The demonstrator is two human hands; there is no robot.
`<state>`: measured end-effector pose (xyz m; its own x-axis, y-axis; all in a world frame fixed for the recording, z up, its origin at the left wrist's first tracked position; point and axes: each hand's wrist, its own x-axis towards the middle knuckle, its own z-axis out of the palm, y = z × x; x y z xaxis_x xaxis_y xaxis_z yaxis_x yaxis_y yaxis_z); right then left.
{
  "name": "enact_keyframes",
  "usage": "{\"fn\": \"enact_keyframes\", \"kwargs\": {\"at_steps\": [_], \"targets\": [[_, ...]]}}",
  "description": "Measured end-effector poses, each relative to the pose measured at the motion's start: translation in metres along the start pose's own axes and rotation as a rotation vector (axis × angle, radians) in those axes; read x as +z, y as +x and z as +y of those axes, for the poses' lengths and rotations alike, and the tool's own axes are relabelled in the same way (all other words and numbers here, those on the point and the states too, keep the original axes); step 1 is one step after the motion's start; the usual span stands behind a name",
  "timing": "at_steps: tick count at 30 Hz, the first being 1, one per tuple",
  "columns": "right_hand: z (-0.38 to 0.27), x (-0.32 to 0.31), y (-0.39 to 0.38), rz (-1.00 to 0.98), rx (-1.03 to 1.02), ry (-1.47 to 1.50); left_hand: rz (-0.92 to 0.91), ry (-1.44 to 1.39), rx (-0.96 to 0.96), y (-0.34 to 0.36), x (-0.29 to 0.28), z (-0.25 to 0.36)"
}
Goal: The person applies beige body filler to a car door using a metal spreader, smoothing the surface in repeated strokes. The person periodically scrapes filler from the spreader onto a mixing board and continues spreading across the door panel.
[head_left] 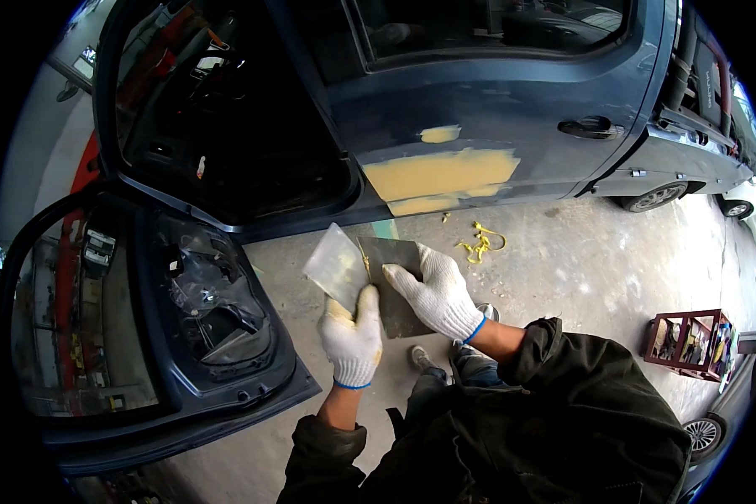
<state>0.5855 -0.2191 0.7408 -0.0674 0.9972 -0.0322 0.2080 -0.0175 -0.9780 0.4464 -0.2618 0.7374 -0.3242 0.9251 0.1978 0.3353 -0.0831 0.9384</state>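
Note:
My left hand (353,338), in a white knit glove with a blue cuff, grips a translucent plastic spreader (334,262) with a faint yellowish smear. My right hand (441,294), gloved alike, holds a dark, flat rectangular plate (401,316), thumb on its face and the other fingers partly hidden at its far edge. The spreader's right edge meets or nearly touches the plate's left edge, where a little yellow putty shows. Beyond both hands, the dark blue car door (512,109) carries a broad patch of yellow filler (445,175) and a smaller patch (440,134) above it.
An opened front door (202,395) with its inner panel off stands at my left. Crumpled yellow strips (480,245) lie on the concrete floor (580,277). A dark red rack (689,343) with tools stands at right, near another car's wheel (702,433).

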Motion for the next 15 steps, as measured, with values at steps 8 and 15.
{"fn": "enact_keyframes", "kwargs": {"at_steps": [8, 15], "targets": [[-0.024, -0.008, -0.012, -0.110, -0.042, -0.118, -0.291, -0.012, 0.007, -0.005, -0.027, 0.003], [-0.030, -0.014, -0.009, -0.297, -0.420, -0.313, -0.568, -0.266, -0.225, 0.001, -0.038, -0.013]]}}
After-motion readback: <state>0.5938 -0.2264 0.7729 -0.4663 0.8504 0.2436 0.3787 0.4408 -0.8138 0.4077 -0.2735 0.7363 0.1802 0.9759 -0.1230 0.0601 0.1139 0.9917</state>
